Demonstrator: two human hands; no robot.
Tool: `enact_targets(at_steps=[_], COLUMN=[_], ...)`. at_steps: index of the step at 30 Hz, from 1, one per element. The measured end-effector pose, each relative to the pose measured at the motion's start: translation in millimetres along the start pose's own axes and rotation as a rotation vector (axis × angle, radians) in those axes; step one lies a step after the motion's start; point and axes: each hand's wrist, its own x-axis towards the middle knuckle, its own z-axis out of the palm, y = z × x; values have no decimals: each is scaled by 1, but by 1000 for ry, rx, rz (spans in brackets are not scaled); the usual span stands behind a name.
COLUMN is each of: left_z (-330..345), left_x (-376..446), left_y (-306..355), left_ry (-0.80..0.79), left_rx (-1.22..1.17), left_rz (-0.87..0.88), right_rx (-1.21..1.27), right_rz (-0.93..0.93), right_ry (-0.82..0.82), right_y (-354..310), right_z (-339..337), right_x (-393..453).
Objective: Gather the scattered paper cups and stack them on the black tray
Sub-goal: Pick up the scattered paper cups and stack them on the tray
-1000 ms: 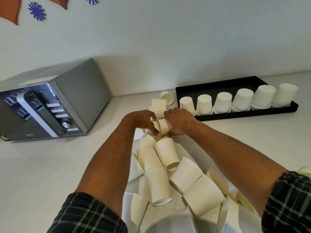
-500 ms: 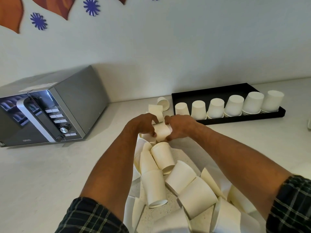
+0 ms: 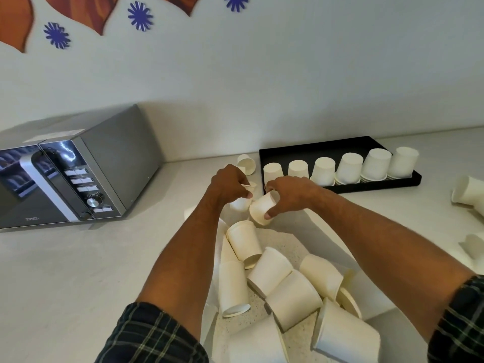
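A black tray point(image 3: 309, 150) lies against the wall at the right and carries a row of several upturned cup stacks point(image 3: 348, 169). In front of its left end, my right hand point(image 3: 290, 192) grips a white paper cup point(image 3: 262, 208) lying on its side. My left hand point(image 3: 230, 184) is closed on the rim of another cup point(image 3: 241, 203) just left of it. A heap of scattered paper cups point(image 3: 269, 271) lies between my forearms, running down to the bottom edge.
A silver microwave point(image 3: 78, 176) stands at the left against the wall. One loose cup point(image 3: 246, 163) lies by the tray's left end. More cups point(image 3: 468, 192) lie at the right edge. The white counter point(image 3: 78, 271) spreads left of my arms.
The two cups I held pressed together have come apart; each hand now holds its own. The view has tilted up, showing more wall and more cups at the right.
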Motion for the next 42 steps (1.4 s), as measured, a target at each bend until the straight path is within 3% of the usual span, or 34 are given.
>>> enact_targets(at_steps=[4,9,15,24,29,37,42], left_z=[4,8,20,23,25,50,64], left_x=[2,-1,9,27,41,55,51], left_y=[9,22,34,37,40,43,50], left_ry=[46,-128,59,330,365,181,259], left_rx=[-195,-390,-431,-290,-162,-102,-1], left_rz=[22,102,56,84,85,148,163], right_rx=[112,221,368,207,251,176,101], right_rz=[-13,-14,-33,123,248,222,212], right_ry=[64,122,126,426,612,535,482], right_y=[8,20,36,77,89,86,80], right_z=[-6,-13,-31,-73,-73,-48,-44], right_x=[-7,-17,-27,-32,-29,-9,-6])
